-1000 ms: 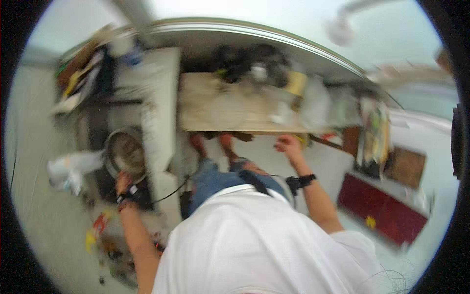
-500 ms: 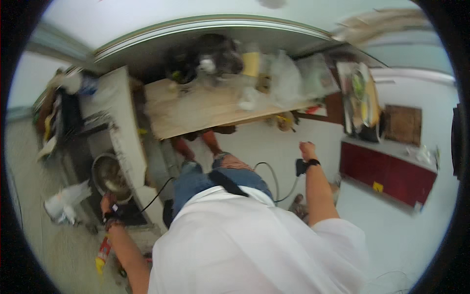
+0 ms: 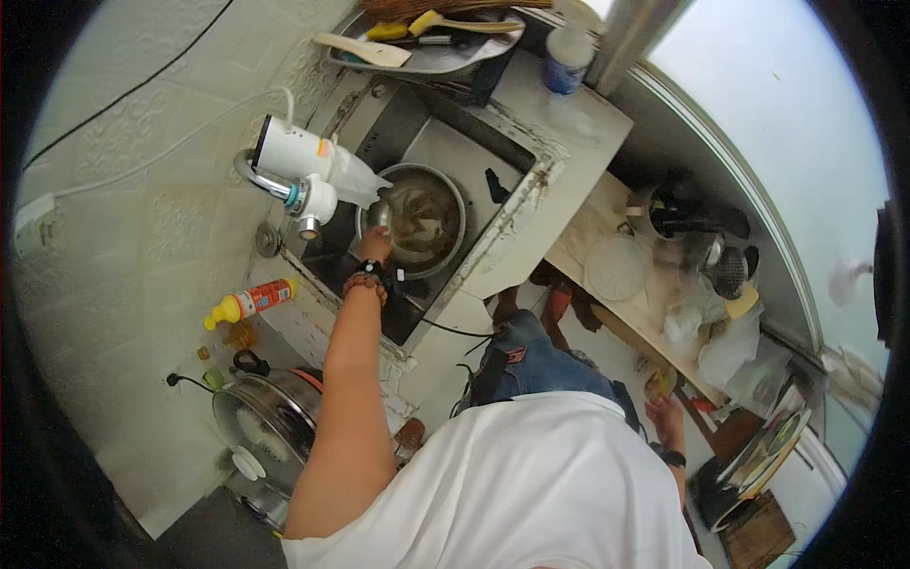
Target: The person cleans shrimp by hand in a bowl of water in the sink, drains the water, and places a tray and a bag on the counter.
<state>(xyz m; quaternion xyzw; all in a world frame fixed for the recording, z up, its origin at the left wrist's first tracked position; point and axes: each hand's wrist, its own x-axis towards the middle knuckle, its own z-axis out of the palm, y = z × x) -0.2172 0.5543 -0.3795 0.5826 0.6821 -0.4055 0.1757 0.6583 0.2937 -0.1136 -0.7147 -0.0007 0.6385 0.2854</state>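
Note:
My left hand (image 3: 376, 245) reaches into the sink (image 3: 452, 142), its fingers closed at the near-left rim of a round metal pot (image 3: 463, 216). Murky water fills the pot. A shiny metal piece shows at the fingertips, too blurred to name. Over the sink hangs a chrome tap with a white heater body (image 3: 294, 152) and a clear plastic bag around its end. Low on the right, my right hand (image 3: 666, 419) hangs beside my body, empty, with its fingers loosely apart. Just beyond it is a yellow roundish thing (image 3: 661, 382) below the wooden table.
A yellow-capped bottle (image 3: 256, 302) lies left of the sink, above a lidded electric pan (image 3: 265, 408). Behind the sink sits a tray (image 3: 464, 59) with spatula and brushes. The wooden table (image 3: 607, 218) holds a clear lid, strainer and plastic bags. A black cord (image 3: 460, 329) runs toward my legs.
My view has swung left toward the sink. My left hand has come to the pot's rim. My right arm has dropped back beside my body.

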